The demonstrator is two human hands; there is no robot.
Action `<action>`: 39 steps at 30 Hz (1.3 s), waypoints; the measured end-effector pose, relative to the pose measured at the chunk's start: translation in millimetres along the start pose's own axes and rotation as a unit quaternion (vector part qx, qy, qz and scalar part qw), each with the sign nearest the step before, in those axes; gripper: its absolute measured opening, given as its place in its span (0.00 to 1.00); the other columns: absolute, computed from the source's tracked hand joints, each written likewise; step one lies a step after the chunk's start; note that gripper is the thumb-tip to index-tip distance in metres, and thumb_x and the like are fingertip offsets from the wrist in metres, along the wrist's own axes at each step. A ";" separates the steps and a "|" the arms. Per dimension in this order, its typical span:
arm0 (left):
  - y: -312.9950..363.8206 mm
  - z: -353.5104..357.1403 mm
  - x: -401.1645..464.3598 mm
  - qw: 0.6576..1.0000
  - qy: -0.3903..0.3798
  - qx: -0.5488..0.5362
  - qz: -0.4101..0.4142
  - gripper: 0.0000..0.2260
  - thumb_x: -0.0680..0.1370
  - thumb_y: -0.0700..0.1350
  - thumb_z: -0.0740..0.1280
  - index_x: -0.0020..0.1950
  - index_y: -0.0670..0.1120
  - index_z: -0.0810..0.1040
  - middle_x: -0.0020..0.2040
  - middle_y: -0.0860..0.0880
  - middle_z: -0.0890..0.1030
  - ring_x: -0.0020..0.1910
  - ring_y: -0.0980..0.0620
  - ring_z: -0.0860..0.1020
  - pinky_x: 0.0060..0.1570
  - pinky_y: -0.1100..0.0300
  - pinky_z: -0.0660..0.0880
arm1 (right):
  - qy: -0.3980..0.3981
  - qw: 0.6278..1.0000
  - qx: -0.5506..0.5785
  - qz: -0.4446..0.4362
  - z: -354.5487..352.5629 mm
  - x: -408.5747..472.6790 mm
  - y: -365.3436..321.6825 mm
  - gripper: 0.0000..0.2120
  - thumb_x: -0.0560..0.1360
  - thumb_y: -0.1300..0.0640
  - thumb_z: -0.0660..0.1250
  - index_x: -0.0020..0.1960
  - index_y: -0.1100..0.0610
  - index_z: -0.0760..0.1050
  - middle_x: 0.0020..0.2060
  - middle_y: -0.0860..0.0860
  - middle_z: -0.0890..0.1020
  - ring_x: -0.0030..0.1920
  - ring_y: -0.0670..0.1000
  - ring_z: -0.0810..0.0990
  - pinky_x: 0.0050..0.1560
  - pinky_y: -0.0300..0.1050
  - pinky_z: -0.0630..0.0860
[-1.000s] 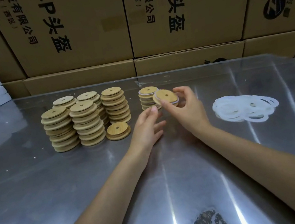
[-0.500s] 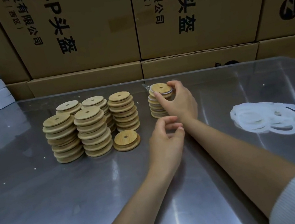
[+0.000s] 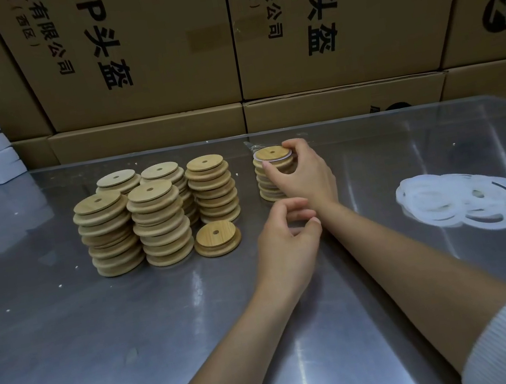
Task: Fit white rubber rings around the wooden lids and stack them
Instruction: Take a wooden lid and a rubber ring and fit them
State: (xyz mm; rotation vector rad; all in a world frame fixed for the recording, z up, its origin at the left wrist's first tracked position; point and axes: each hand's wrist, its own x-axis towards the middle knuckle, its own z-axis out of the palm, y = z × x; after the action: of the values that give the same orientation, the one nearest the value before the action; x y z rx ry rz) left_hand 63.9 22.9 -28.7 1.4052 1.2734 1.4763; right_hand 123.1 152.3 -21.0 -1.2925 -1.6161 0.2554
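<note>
It looked like a warehouse packing station: printed cardboard cartons point(image 3: 133, 47) stood stacked behind a steel tabletop point(image 3: 66, 323) carrying lid stacks point(image 3: 159, 221).

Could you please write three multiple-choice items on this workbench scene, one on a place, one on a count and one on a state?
1. Where does the heap of white rubber rings lie on the shiny metal table?
A. To the right of the right hand
B. Between the tall lid stacks
C. On the cardboard boxes

2. How many tall stacks of round wooden lids without rings stand at the left?
A. Two
B. Five
C. Eight

3. What is the right hand doing?
A. Lying flat on the table
B. Gripping the top ringed lid on the short stack of ringed lids
C. Holding a loose ring

Answers: 1 A, the heap lies right of that hand. 2 B, three stacks stand behind and two in front, beside one single low lid. 3 B, its fingers curl round that lid's edge, while the left hand holds nothing.
</note>
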 end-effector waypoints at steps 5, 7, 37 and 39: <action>1.5 -0.1 -0.9 1.000 0.001 0.000 -0.003 0.10 0.76 0.36 0.66 0.52 0.51 0.74 0.45 0.54 0.79 0.36 0.59 0.75 0.41 0.65 0.71 | 0.003 1.000 0.001 0.003 -0.5 -0.4 -0.1 0.24 0.71 0.39 0.66 0.62 0.49 0.69 0.56 0.45 0.78 0.57 0.47 0.75 0.49 0.43 0.70; 2.2 -0.4 -0.8 1.000 0.000 0.002 -0.005 0.10 0.76 0.36 0.66 0.52 0.51 0.74 0.45 0.54 0.79 0.37 0.58 0.75 0.42 0.65 0.71 | -0.003 1.000 0.001 0.009 -0.8 -0.1 -0.1 0.25 0.71 0.37 0.65 0.62 0.49 0.68 0.56 0.45 0.78 0.57 0.47 0.76 0.49 0.44 0.71; 2.6 -40.3 -5.6 0.803 -0.030 0.593 -0.055 0.36 0.78 0.65 0.51 0.76 0.40 0.54 0.76 0.38 0.55 0.75 0.39 0.53 0.74 0.49 0.51 | -0.056 0.970 -0.202 0.124 -118.0 -81.5 20.9 0.19 0.76 0.56 0.60 0.66 0.57 0.69 0.65 0.55 0.71 0.67 0.57 0.62 0.63 0.51 0.62; 4.1 -36.4 -7.4 0.822 -0.054 0.567 -0.005 0.32 0.79 0.62 0.54 0.75 0.41 0.58 0.75 0.40 0.60 0.74 0.42 0.56 0.73 0.51 0.54 | -0.048 0.957 -0.249 0.143 -122.6 -82.9 21.6 0.19 0.76 0.57 0.60 0.66 0.58 0.68 0.67 0.57 0.67 0.67 0.59 0.61 0.64 0.52 0.60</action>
State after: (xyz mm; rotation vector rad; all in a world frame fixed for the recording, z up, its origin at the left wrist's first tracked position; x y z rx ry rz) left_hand 29.8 8.6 -23.8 2.1163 2.2198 0.4965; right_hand 226.1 44.0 -24.7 -1.9321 -1.6298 0.0869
